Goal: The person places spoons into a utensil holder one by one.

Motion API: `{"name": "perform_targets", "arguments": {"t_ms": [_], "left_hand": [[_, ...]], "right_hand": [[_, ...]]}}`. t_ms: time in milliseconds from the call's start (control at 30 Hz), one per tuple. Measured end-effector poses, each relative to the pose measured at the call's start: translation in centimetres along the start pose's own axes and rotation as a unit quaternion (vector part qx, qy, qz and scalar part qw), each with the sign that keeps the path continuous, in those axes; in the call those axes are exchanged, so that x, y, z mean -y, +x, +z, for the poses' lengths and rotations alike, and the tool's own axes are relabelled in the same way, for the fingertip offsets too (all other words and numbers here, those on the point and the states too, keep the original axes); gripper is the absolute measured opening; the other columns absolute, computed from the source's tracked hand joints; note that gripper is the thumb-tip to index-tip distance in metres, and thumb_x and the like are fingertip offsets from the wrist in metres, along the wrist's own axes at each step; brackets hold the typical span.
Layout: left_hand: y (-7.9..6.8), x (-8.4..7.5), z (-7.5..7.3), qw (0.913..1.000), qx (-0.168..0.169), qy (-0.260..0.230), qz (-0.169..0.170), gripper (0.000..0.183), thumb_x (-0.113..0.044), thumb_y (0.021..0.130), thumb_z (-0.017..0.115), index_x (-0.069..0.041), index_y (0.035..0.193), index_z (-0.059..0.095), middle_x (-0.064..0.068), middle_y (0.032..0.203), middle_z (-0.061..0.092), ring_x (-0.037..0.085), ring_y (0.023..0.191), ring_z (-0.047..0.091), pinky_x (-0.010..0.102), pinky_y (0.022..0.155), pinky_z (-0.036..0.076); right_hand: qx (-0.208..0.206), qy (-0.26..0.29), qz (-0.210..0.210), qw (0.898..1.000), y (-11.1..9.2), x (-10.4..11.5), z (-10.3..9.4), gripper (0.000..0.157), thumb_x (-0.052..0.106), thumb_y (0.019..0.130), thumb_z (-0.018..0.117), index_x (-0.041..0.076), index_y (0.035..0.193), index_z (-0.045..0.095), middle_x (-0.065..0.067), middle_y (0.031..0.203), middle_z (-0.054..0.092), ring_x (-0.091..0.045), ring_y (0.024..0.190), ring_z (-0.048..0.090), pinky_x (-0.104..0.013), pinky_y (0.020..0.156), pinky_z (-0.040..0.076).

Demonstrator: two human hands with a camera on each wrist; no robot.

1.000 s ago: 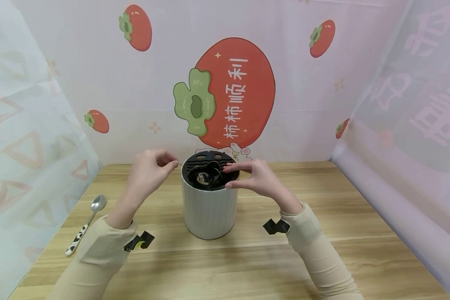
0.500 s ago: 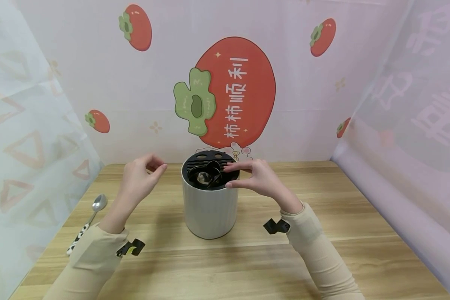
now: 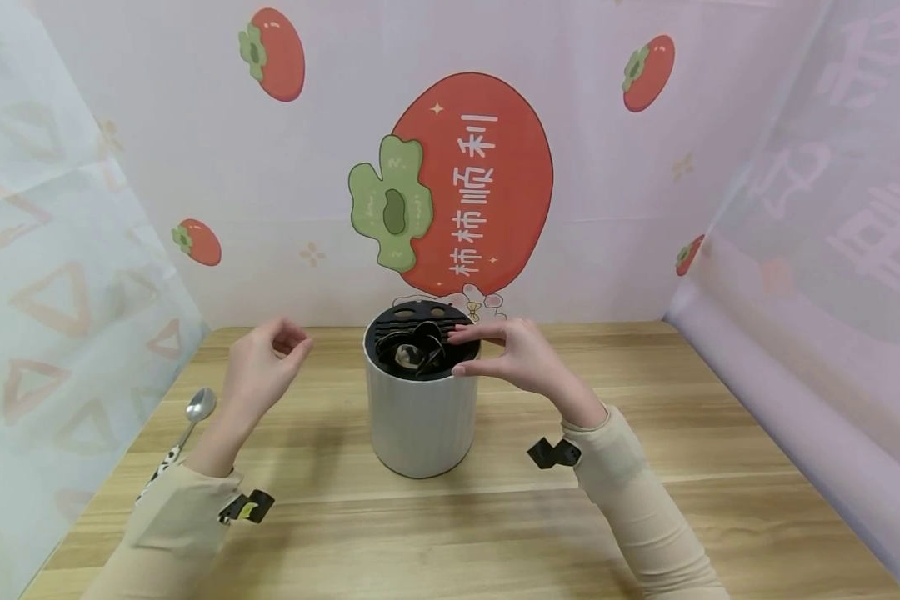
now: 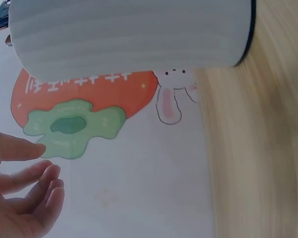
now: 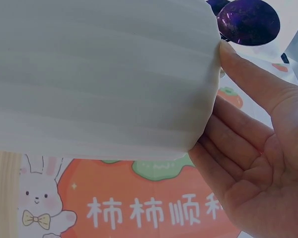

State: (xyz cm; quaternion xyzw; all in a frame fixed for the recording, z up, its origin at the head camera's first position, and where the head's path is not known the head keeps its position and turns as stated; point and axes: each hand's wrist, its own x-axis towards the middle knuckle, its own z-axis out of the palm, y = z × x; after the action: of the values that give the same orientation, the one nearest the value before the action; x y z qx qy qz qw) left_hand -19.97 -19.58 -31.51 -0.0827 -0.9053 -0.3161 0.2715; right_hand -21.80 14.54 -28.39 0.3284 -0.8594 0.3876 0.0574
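Observation:
A pale ribbed utensil holder (image 3: 422,425) with a black slotted insert (image 3: 412,315) stands upright in the middle of the wooden table. Several dark, shiny spoon-like heads (image 3: 427,333) stick out of its top. My right hand (image 3: 513,354) rests at the holder's right rim, thumb at the front and fairly straight fingers reaching over the top; in the right wrist view the fingers (image 5: 238,131) pass partly behind the holder. To the left, my left hand (image 3: 258,367) hovers above the table, apart from the holder, fingers loosely curled with nothing in them.
A metal spoon (image 3: 200,406) with a black-and-white spotted handle lies on the table (image 3: 495,533) at the left, partly covered by my left sleeve. Printed fabric with persimmon pictures (image 3: 480,183) encloses the back and both sides.
My left hand has drawn away from the holder, moving left and slightly down, and its sleeve covers more of the spoon's handle. The right hand and the holder have stayed in place.

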Motion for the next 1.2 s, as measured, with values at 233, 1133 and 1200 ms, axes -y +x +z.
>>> {"name": "perform_targets", "arguments": {"t_ms": [233,1133,1200], "left_hand": [[-0.5,1.7,-0.4,0.9999,-0.003,0.011,-0.007,0.013,-0.019,0.089,0.065,-0.006,0.089,0.064,0.01,0.08,0.066,0.023,0.075,0.062,0.03,0.065,0.048],[-1.9,8.3,-2.4,0.998,0.002,0.049,-0.041,0.014,-0.016,0.089,0.063,-0.002,0.09,0.065,0.016,0.081,0.067,0.03,0.074,0.063,0.029,0.059,0.046],[-2.0,8.8,-2.6,0.9977,0.002,0.053,-0.043,0.015,-0.016,0.089,0.063,-0.002,0.091,0.064,0.016,0.082,0.067,0.031,0.074,0.063,0.028,0.059,0.046]], "right_hand": [[0.0,-0.004,0.0,1.0,0.0,0.0,0.0,0.037,0.035,0.073,0.081,0.024,0.108,0.073,0.007,0.119,0.067,-0.005,0.117,0.058,-0.029,0.101,0.045],[0.001,-0.003,-0.002,1.0,0.0,-0.2,0.1,0.038,0.035,0.074,0.08,0.025,0.109,0.072,0.007,0.119,0.067,-0.005,0.117,0.058,-0.03,0.102,0.044],[0.003,0.0,-0.001,1.0,0.0,-0.2,0.1,0.038,0.035,0.074,0.08,0.025,0.109,0.072,0.007,0.119,0.067,-0.005,0.117,0.058,-0.031,0.102,0.044]]}}
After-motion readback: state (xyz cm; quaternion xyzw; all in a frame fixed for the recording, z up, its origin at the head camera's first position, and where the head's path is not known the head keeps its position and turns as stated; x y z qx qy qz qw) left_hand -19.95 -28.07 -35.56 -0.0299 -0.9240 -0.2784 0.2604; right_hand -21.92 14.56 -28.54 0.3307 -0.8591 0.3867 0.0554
